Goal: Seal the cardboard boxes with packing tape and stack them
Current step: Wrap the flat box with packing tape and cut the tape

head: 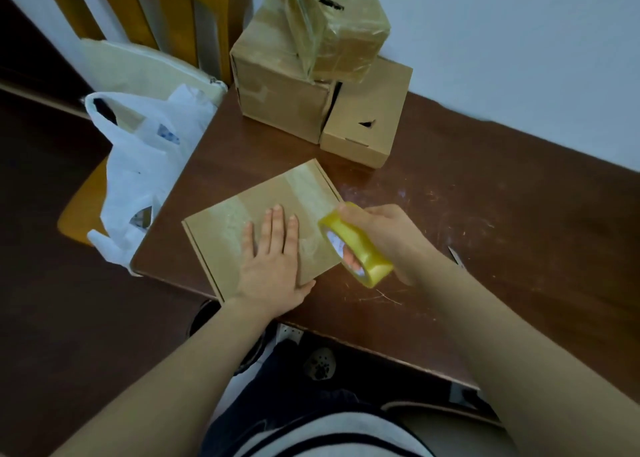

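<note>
1. I'm in the sealing step: my left hand (273,259) lies flat, fingers straight, pressing the flat cardboard box (277,193) down on the table (485,214)
2. My right hand (384,235) grasps the yellow tape roll (356,245), fingers through its core, at the box's right edge; I can't tell whether the roll touches the box
3. Clear tape strips shine across the lid, so I judge this box nearly sealed; next the tape needs wrapping over the edge, pressing down and cutting
4. After that it belongs with the stacked boxes (284,86) at the table's back, well apart from both my hands
</note>
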Tool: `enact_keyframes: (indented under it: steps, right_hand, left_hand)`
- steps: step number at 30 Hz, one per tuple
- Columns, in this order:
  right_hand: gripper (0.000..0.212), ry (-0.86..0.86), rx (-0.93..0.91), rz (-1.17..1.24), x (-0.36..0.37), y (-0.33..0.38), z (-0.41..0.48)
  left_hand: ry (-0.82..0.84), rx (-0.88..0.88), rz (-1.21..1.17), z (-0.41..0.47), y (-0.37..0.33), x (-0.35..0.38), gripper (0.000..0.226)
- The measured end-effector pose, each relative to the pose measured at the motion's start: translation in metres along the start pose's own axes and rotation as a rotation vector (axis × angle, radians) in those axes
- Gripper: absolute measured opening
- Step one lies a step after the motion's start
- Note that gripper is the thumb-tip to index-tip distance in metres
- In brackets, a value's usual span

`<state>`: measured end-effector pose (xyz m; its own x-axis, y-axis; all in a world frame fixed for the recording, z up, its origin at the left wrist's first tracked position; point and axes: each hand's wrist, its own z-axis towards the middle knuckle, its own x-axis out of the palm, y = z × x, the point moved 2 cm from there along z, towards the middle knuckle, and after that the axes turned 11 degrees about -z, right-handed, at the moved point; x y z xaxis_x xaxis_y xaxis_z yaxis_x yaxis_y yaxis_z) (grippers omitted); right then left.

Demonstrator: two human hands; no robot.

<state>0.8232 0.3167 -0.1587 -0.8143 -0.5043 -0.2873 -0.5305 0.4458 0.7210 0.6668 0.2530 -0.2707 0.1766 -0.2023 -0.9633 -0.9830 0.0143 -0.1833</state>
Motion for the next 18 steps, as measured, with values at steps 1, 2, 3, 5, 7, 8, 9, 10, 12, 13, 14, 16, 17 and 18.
enact_keyframes:
  steps: [1, 2, 3, 5, 7, 8, 9, 10, 12, 13, 14, 16, 17, 18]
  right_hand:
    - [0.041, 0.006, 0.018, -0.005, -0.001, -0.006, -0.008]
    - [0.04, 0.035, 0.037, -0.007, -0.002, -0.012, -0.016]
    - [0.039, 0.073, 0.048, -0.007, -0.003, -0.019, -0.024]
    - [0.038, 0.117, 0.072, -0.015, -0.004, -0.035, -0.035]
    - [0.037, 0.099, 0.132, -0.032, -0.002, -0.053, -0.041]
    - [0.036, 0.089, 0.167, -0.027, -0.001, -0.062, -0.043]
    - [0.036, 0.087, 0.201, -0.012, 0.001, -0.069, -0.042]
    - [0.037, 0.089, 0.234, -0.006, 0.003, -0.075, -0.041]
    - [0.04, 0.075, 0.288, -0.069, 0.005, -0.084, -0.036]
    - [0.04, 0.059, 0.308, -0.133, 0.005, -0.088, -0.032]
    - [0.041, 0.042, 0.327, -0.212, 0.004, -0.092, -0.027]
    - [0.044, 0.022, 0.351, -0.37, 0.002, -0.097, -0.019]
    - [0.046, 0.024, 0.363, -0.41, 0.002, -0.099, -0.015]
    - [0.046, 0.034, 0.38, -0.412, 0.002, -0.102, -0.011]
  left_hand:
    - [-0.003, 0.0, 0.007, 0.0, -0.001, 0.0, 0.117]
    - [0.001, -0.003, 0.009, 0.0, -0.001, 0.0, 0.117]
    - [0.005, -0.007, 0.008, 0.0, -0.001, 0.0, 0.117]
    - [0.008, -0.015, 0.008, 0.001, -0.001, 0.0, 0.117]
    - [0.011, -0.014, 0.009, 0.001, -0.001, 0.0, 0.118]
    - [0.015, -0.014, 0.01, 0.001, -0.001, 0.0, 0.119]
    - [0.017, -0.015, 0.01, 0.001, -0.001, 0.0, 0.119]
    - [0.02, -0.017, 0.012, 0.001, -0.001, 0.0, 0.119]
    - [0.022, -0.017, 0.015, 0.001, -0.001, -0.001, 0.12]
    - [0.024, -0.018, 0.014, 0.001, -0.001, -0.001, 0.12]
    - [0.03, -0.02, 0.012, 0.001, -0.001, -0.002, 0.12]
    - [0.04, -0.025, 0.013, 0.001, -0.001, -0.002, 0.121]
    - [0.046, -0.025, 0.016, 0.001, -0.001, -0.002, 0.121]
    - [0.051, -0.025, 0.019, 0.001, -0.001, -0.003, 0.121]
